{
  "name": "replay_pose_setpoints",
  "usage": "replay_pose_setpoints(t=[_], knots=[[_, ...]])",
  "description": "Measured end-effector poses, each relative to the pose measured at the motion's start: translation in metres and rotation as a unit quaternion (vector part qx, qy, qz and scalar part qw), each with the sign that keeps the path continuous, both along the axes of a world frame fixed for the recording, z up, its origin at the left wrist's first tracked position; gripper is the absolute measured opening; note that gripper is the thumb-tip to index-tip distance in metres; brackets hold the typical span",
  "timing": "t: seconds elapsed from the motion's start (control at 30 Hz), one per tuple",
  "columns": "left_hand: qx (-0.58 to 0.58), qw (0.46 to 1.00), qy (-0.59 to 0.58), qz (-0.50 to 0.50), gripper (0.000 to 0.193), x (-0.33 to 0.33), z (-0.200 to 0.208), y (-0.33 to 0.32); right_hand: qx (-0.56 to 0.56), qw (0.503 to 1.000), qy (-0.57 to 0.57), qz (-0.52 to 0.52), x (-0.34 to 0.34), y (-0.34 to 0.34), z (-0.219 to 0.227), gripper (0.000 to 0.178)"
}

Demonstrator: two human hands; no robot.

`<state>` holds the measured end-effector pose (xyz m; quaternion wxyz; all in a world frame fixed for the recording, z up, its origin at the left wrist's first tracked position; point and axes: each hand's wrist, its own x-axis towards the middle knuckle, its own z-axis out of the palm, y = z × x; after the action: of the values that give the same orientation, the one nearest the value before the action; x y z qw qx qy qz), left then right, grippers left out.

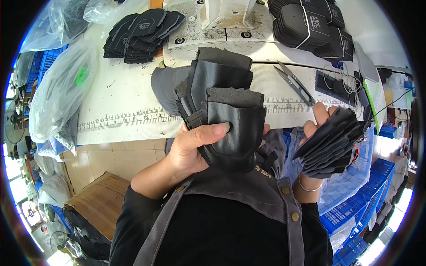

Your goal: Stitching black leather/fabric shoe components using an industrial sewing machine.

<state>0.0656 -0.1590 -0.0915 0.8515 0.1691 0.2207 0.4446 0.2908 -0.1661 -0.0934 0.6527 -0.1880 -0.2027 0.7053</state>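
My left hand [191, 144] grips a bunch of black leather-like pouches [235, 131] with dark grey fuzzy upper edges, held upright above the table's front edge. Its thumb presses across the front pouch, and other fingertips show at the pouch's right side. On the right, my right hand [317, 117] is closed round a thick stack of dark fabric pieces [333, 142]; most of its palm is hidden behind them. Behind the pouches, a rounded grey fabric piece [166, 88] lies on the table. Thread snips [295, 84] rest between the two hands, farther back.
A ruler strip [128, 119] runs along the white table [106, 95]. Black patches [144, 33] lie heaped at back left, tied bundles [306, 26] at back right. A sewing machine base [226, 37] stands between. Plastic bags [64, 88] hang left; blue crates [355, 204] stand right.
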Motion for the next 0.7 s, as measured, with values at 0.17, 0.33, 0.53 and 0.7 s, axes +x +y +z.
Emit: replay_pose_setpoints(t=[0.17, 0.33, 0.53, 0.7], knots=[[0.003, 1.000, -0.017, -0.011, 0.052, -0.003, -0.004, 0.001, 0.099, 0.994, 0.010, 0.045, -0.016, 0.005, 0.001, 0.036], [-0.006, 0.999, -0.027, 0.029, 0.040, -0.003, -0.008, -0.002, 0.119, 0.982, -0.014, 0.145, -0.019, 0.008, 0.001, 0.041], [0.017, 0.996, 0.062, 0.062, 0.035, 0.007, -0.002, -0.003, 0.046, 0.961, -0.263, 0.071, -0.027, -0.001, 0.005, 0.050], [0.058, 0.998, 0.005, 0.032, 0.046, -0.003, -0.014, -0.007, 0.027, 0.971, -0.236, -0.022, -0.026, -0.002, -0.001, 0.054]])
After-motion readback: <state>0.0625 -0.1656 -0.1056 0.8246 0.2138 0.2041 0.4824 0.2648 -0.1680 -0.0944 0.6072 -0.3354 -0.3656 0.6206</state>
